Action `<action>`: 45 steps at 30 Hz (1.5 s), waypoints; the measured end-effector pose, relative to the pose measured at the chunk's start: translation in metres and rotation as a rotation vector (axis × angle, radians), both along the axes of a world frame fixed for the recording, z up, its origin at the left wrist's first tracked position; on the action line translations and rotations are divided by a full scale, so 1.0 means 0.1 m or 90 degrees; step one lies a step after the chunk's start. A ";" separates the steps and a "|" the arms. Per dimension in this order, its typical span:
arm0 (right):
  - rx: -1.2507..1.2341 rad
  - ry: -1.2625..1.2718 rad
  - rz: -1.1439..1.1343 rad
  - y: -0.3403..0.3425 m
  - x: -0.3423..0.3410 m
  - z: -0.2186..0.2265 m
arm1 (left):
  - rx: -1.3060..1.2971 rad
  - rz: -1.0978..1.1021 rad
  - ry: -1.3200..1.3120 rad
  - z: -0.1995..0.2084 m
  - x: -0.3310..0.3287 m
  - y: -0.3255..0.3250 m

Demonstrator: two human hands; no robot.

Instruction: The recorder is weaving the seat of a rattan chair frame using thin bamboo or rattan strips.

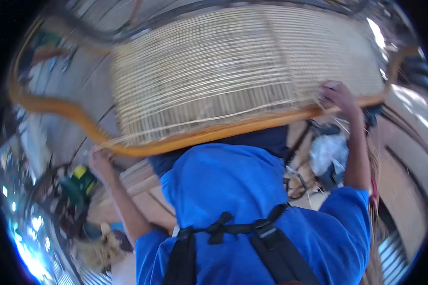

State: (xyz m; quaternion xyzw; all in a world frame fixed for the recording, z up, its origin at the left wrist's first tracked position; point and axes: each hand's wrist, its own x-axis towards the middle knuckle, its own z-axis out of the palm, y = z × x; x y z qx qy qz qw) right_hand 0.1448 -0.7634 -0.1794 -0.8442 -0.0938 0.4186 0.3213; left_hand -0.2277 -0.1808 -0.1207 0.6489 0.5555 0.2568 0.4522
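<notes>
Head view, woven panel: a pale woven panel [195, 66] is seen spread from 10 to 2 o'clock; wide-spaced crosswise strands are shown on its left part, a denser weave on its right.
Wooden frame: the panel is bordered on its near side by the orange-brown rail of a wooden frame [214, 131], which is curved outward toward 9 o'clock and upward at 2 o'clock.
Pale strand: a light strand [223, 117] is laid slantwise across the bare strips just above the near rail.
Left hand: the left hand [101, 160] is placed at 9 o'clock, at the rail's bend, with its fingers partly curled; whether a strand is held cannot be told through the blur.
Right hand: the right hand [336, 95] is set at 2 o'clock over the panel's near edge, fingers bent inward, loose strands beside them; its hold cannot be told.
Shirt: a blue shirt [223, 185], crossed by black straps [276, 237], is seen at 6 o'clock.
Surroundings: a clear plastic bag [327, 151] is seen at 3 o'clock below the right hand, a yellow-and-green object [79, 180] between 8 and 9, and tan fibres [97, 252] between 7 and 8.
</notes>
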 end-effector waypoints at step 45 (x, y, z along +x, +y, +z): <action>-0.060 0.038 0.149 0.55 -0.09 0.25 | -0.238 0.072 -0.366 -0.19 0.24 0.36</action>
